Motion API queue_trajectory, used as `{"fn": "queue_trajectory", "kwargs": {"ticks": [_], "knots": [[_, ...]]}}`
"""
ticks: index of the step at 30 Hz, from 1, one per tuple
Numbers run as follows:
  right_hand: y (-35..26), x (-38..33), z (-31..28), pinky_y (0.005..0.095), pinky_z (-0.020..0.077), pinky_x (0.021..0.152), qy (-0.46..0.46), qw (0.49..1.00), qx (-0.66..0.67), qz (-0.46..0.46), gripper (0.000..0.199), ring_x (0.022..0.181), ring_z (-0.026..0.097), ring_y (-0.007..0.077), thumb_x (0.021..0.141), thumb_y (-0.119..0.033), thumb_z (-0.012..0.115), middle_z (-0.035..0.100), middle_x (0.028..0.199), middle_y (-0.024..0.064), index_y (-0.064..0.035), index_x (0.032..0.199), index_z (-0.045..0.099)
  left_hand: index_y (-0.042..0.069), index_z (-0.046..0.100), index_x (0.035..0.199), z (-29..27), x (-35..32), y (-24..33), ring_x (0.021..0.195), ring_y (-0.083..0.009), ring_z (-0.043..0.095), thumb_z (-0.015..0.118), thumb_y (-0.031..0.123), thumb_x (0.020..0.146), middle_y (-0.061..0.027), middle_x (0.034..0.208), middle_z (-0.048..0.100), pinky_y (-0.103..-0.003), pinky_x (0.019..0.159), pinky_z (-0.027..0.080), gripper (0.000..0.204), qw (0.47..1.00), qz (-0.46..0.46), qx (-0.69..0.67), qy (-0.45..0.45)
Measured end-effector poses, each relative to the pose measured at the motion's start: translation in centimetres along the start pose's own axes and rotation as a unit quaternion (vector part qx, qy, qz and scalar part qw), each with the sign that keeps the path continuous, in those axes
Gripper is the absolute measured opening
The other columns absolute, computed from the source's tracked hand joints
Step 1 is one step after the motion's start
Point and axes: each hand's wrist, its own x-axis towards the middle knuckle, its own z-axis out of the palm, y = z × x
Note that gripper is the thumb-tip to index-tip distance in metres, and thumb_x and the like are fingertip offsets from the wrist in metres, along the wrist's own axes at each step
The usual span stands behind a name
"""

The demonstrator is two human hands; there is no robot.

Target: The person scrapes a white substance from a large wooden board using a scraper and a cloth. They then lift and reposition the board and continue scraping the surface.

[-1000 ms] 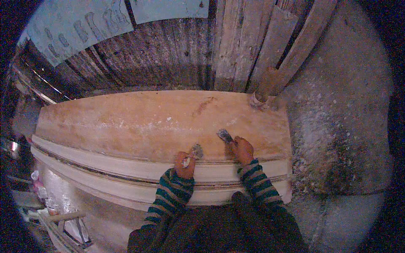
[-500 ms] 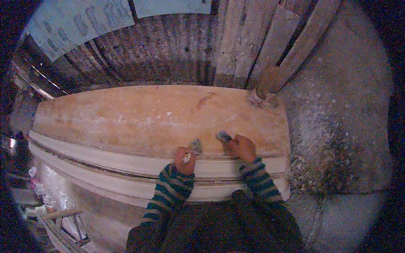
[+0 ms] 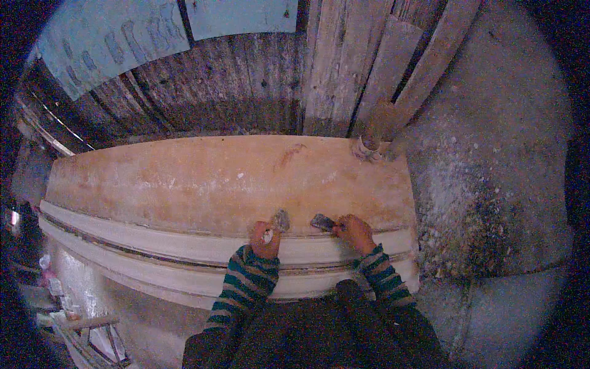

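My left hand (image 3: 265, 240) is closed round a putty knife (image 3: 281, 219), whose smeared grey blade points away from me above the board. A small white patch shows at that fist; I cannot make out whether it is the handle's end. To the right, my right hand (image 3: 356, 234) grips a scraper (image 3: 322, 222) with a dark, broad blade turned toward the left. The two blades are a short way apart. Both hands are over the near part of the orange-brown board (image 3: 184, 178), just beyond the long white mouldings (image 3: 160, 246) along its near side.
A round container (image 3: 369, 145) stands at the board's far right corner. Corrugated sheeting (image 3: 246, 92) and upright planks (image 3: 338, 67) rise behind. White crumbs and dark debris (image 3: 473, 227) litter the floor at right. A wooden frame (image 3: 92, 326) stands at lower left.
My right hand has swung its scraper from pointing away to pointing more leftward, and its blade is nearer the mouldings. My left hand keeps its grip. The whole view has shifted slightly.
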Motion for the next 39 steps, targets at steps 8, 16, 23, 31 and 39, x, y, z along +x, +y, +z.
{"fn": "queue_trajectory", "kwargs": {"ticks": [8,16,23,31,39], "knots": [[2.9,-0.2,2.2,0.0435,0.0498,0.074,0.070,0.992,0.099,-0.033,0.024,0.085,0.062,0.0326,0.080,-0.033,0.067,0.062,0.089,0.0121,-0.0122,0.092,0.069,0.006,0.058,0.079,0.7,-0.2,-0.5,0.067,-0.0274,0.056,0.066,-0.007,0.068,-0.0139,0.076,0.057,-0.035,0.059,0.045,0.019,0.997,0.065,0.003,0.044],[-4.4,5.0,1.6,0.0471,0.0492,0.075,0.107,0.993,0.042,0.025,0.023,0.085,0.061,0.0357,0.082,-0.027,0.062,0.062,0.095,0.0158,-0.0067,0.092,0.065,0.008,0.058,0.077,-0.5,-1.3,0.0,0.064,-0.0261,0.054,0.065,-0.006,0.067,-0.0122,0.073,0.057,-0.035,0.059,0.044,0.018,0.999,0.013,0.030,-0.028],[-6.6,7.0,-2.7,0.0479,0.0499,0.075,0.120,0.992,0.002,-0.022,0.029,0.087,0.061,0.0373,0.082,-0.033,0.061,0.063,0.095,0.0173,-0.0053,0.091,0.063,0.007,0.057,0.080,0.0,-1.2,0.8,0.067,-0.0248,0.056,0.063,-0.007,0.071,-0.0119,0.075,0.058,-0.032,0.059,0.044,0.018,0.998,0.051,0.026,-0.014],[-2.8,6.7,2.1,0.0500,0.0495,0.074,0.132,0.986,0.045,0.087,0.029,0.084,0.062,0.0389,0.085,-0.033,0.059,0.062,0.093,0.0187,-0.0040,0.090,0.062,0.008,0.058,0.084,0.3,-0.7,1.5,0.070,-0.0242,0.059,0.067,-0.006,0.074,-0.0118,0.078,0.060,-0.032,0.061,0.047,0.019,0.999,0.042,0.007,-0.002],[-2.9,8.6,-2.8,0.0490,0.0501,0.074,0.035,0.991,0.052,0.119,0.031,0.087,0.062,0.0372,0.086,-0.032,0.057,0.062,0.096,0.0197,-0.0029,0.094,0.062,0.008,0.060,0.087,2.6,0.7,2.3,0.080,-0.0233,0.060,0.068,-0.003,0.074,-0.0097,0.082,0.060,-0.035,0.073,0.047,0.018,0.989,-0.053,-0.109,-0.085]]}}
